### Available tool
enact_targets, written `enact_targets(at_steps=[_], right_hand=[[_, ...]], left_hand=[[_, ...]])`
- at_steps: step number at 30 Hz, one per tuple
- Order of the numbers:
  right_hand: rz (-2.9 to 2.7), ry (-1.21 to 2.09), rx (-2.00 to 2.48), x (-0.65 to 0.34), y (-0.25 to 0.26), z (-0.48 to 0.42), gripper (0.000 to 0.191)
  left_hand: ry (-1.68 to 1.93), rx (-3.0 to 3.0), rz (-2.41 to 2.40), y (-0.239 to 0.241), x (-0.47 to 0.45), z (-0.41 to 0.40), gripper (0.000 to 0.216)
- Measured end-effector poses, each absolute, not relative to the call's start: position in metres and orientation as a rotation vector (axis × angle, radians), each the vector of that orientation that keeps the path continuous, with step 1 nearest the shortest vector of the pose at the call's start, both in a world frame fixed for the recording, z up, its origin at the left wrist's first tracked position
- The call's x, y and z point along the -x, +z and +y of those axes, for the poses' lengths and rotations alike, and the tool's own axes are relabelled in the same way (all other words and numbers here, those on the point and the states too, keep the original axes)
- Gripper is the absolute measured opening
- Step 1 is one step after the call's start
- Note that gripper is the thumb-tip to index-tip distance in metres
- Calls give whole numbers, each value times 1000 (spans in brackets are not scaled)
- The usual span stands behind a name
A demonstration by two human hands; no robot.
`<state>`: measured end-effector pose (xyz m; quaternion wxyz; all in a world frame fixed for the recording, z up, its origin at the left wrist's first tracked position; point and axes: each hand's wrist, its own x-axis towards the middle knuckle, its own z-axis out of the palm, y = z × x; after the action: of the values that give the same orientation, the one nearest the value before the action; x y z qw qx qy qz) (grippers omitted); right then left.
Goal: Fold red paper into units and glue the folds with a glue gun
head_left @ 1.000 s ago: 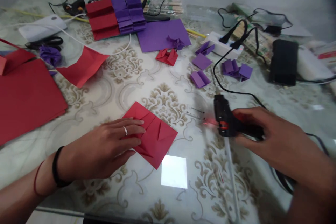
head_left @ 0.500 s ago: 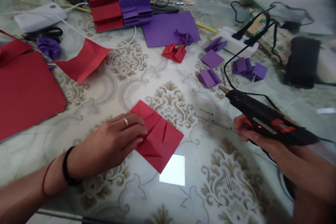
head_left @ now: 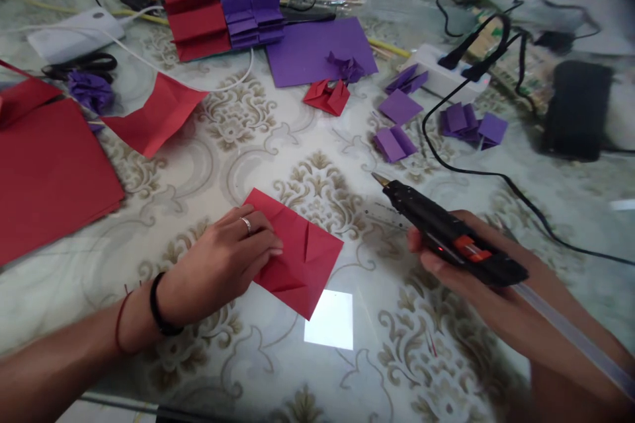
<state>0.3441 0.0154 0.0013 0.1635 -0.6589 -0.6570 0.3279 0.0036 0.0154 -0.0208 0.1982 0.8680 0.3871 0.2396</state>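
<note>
On the patterned tabletop, a square of red folded paper (head_left: pixel 305 261) lies with crease lines and raised flaps. My left hand (head_left: pixel 233 251), wearing a ring, has its fingers curled down onto the left side of this paper, closed on it. My right hand (head_left: pixel 489 310) is wrapped around a black glue gun (head_left: pixel 429 225) with an orange patch and a small lit red light. A clear glue stick (head_left: pixel 560 320) sticks out of its rear. The metal nozzle points up and left, apart from the red paper. A transparent ruler (head_left: pixel 381 214) lies partly under the gun.
Red sheets (head_left: pixel 54 178) are stacked at left, near a loose creased red piece (head_left: pixel 156 115). Small purple folded pieces (head_left: pixel 394 143) sit beyond the gun. A white power strip (head_left: pixel 441 76) with black cables stands behind them; a black phone-like object (head_left: pixel 578 109) is at right.
My right hand has brought the glue gun leftward, its nozzle now closer to the red paper. My left hand has shifted slightly right, and the paper has turned a little.
</note>
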Motion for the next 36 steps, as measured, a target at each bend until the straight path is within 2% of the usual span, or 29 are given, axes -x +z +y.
enact_targets(at_steps=[5, 10, 18, 24, 27, 36], right_hand=[[-1793, 1227, 1607, -323, -1, 6, 26], [-1652, 1491, 1325, -305, -9, 1, 25], [-1623, 1548, 1283, -304, -15, -3, 29], [-1590, 1630, 1270, -305, -19, -4, 30], [-1592, 1612, 1256, -303, -19, -2, 28], [-1602, 1565, 1245, -298, -14, 3, 29]], left_hand=[[647, -2435, 1104, -16, -7, 18, 26], [801, -2364, 1117, -7, -5, 17, 22], [780, -1864, 1099, 3, 8, 19, 20], [1100, -1207, 878, 8, 17, 28, 17], [1131, -991, 772, 17, 22, 34, 13], [1251, -996, 919, 38, 43, 52, 28]])
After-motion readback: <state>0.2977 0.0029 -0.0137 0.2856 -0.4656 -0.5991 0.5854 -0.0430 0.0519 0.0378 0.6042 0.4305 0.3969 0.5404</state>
